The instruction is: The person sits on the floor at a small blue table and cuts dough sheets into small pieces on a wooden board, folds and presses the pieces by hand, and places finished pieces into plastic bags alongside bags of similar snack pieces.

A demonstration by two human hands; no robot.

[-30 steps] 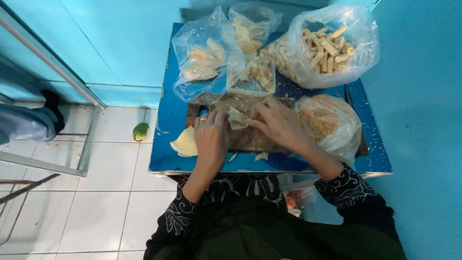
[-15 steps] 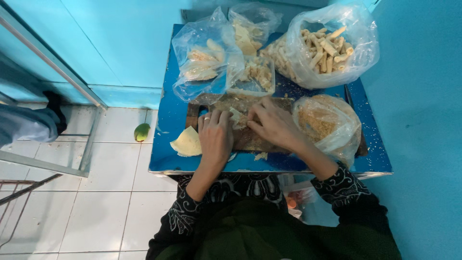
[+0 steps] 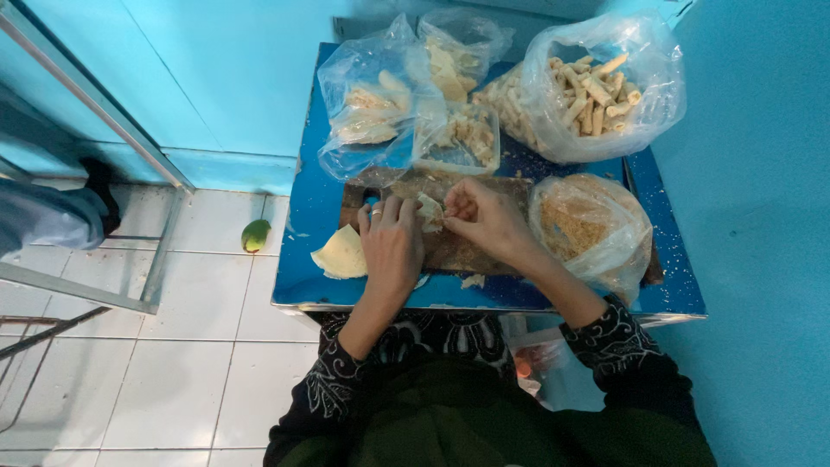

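Counts, taken around the wooden board (image 3: 467, 251): four clear plastic bags (image 3: 605, 82) behind and beside it (one holds rolled sticks), one clear tub (image 3: 458, 143) behind it, one pale wrapper (image 3: 341, 255) left of it, two hands (image 3: 393, 246) upon it.

The far half of the blue table (image 3: 320, 216) is crowded: a clear bag of flat wrappers (image 3: 372, 108) at far left, a smaller bag (image 3: 454, 60) behind it, a plastic tub (image 3: 458, 138) in the middle, a big bag of rolled sticks (image 3: 596, 86) at far right. A bag of crumbs (image 3: 588, 229) blocks the right side. Open room lies along the left strip, apart from a pale wrapper (image 3: 343, 253), and along the near edge.
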